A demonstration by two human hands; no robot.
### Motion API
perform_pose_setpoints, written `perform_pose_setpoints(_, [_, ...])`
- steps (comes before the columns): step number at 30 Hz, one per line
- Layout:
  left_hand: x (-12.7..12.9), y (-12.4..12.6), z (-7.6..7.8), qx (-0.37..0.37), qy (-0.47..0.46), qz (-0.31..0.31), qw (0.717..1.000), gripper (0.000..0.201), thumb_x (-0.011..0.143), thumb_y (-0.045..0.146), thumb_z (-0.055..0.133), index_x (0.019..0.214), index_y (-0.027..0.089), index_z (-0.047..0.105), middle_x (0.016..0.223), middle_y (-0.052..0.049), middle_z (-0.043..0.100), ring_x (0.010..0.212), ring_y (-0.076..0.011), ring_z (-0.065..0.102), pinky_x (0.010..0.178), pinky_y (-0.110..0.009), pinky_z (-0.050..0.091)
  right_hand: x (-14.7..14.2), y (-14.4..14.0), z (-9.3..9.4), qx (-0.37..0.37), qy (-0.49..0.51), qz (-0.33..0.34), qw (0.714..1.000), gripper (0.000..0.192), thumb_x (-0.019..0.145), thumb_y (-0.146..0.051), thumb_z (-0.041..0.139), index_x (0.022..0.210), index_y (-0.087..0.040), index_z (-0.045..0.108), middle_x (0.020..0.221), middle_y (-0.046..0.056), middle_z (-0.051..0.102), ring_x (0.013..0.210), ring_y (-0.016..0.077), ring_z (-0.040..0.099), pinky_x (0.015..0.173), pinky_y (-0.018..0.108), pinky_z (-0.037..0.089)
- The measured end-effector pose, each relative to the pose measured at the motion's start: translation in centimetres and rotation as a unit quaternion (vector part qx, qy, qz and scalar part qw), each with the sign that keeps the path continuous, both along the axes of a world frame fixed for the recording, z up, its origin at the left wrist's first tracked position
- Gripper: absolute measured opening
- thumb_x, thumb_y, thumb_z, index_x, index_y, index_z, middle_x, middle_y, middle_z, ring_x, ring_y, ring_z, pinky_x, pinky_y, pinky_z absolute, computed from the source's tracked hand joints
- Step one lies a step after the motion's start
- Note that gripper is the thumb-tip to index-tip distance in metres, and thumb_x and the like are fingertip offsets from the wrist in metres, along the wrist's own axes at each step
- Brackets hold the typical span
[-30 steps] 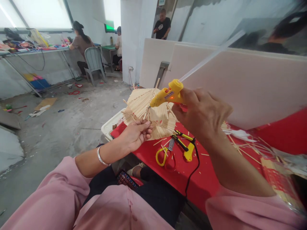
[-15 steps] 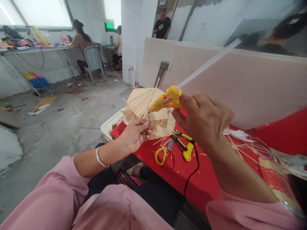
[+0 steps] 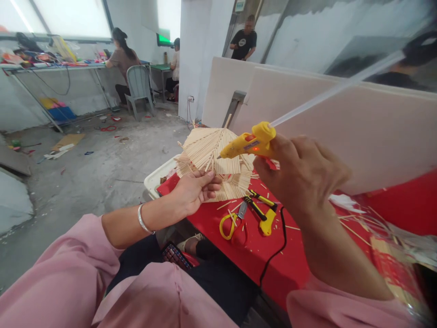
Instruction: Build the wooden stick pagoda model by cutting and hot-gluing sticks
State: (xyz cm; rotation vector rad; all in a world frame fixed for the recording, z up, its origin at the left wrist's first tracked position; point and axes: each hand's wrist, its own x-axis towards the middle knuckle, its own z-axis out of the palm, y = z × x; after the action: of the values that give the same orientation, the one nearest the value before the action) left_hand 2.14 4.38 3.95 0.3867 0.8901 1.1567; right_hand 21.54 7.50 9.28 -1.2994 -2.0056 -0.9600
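We hold the stick fan (image 3: 208,157) at the table's (image 3: 259,255) left corner w/ our left hand (image 3: 194,191) pinching its lower edge, while our right hand (image 3: 300,175), fingers wrapped round the glue gun (image 3: 251,143), aims its nozzle left at the fan's face, long axis approx level.

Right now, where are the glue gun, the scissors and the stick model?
glue gun (image 3: 247,144), head view, on its yellow barrel.
scissors (image 3: 228,225), head view, on the yellow handle loop.
stick model (image 3: 205,148), head view, on its fanned upper panel.
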Motion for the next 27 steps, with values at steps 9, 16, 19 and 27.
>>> perform_pose_setpoints(9, [0.5, 0.0, 0.3, -0.013, 0.009, 0.026, 1.000, 0.031, 0.102, 0.012, 0.054, 0.073, 0.010, 0.064, 0.064, -0.005, 0.067, 0.046, -0.0060, 0.059, 0.043, -0.014, 0.045, 0.2, 0.0, -0.1, -0.004, 0.002, 0.014, 1.000, 0.035, 0.097, -0.037, 0.049, 0.110, -0.020, 0.076, 0.079, 0.010, 0.068, 0.071, 0.0224, 0.057, 0.059, 0.033, 0.025])
perform_pose_setpoints(16, [0.3, -0.1, 0.5, -0.026, -0.009, 0.030, 0.999, 0.027, 0.098, 0.001, 0.051, 0.076, 0.009, 0.065, 0.070, -0.006, 0.071, 0.049, -0.0059, 0.061, 0.047, -0.015, 0.049, -0.4, -0.1, 0.3, -0.034, 0.024, 0.004, 0.999, 0.033, 0.098, -0.034, 0.046, 0.114, -0.025, 0.074, 0.083, 0.009, 0.068, 0.076, 0.0225, 0.058, 0.060, 0.032, 0.025])
perform_pose_setpoints(19, [0.2, 0.0, 0.3, -0.025, -0.017, 0.028, 0.999, 0.025, 0.098, 0.002, 0.053, 0.079, 0.010, 0.066, 0.073, -0.006, 0.072, 0.052, -0.0065, 0.063, 0.048, -0.015, 0.049, -0.7, 0.0, 0.1, -0.032, 0.024, 0.006, 0.999, 0.031, 0.098, -0.035, 0.047, 0.111, -0.023, 0.073, 0.083, 0.009, 0.068, 0.075, 0.0223, 0.058, 0.059, 0.033, 0.025])
perform_pose_setpoints(27, [0.3, -0.1, 0.3, -0.030, -0.040, 0.023, 0.998, 0.023, 0.101, 0.008, 0.052, 0.083, 0.008, 0.066, 0.074, -0.007, 0.073, 0.051, -0.0074, 0.064, 0.047, -0.015, 0.050, -0.8, 0.5, -0.6, -0.045, 0.025, 0.008, 0.999, 0.033, 0.096, -0.035, 0.050, 0.117, -0.024, 0.073, 0.086, 0.009, 0.068, 0.078, 0.0220, 0.056, 0.061, 0.034, 0.026])
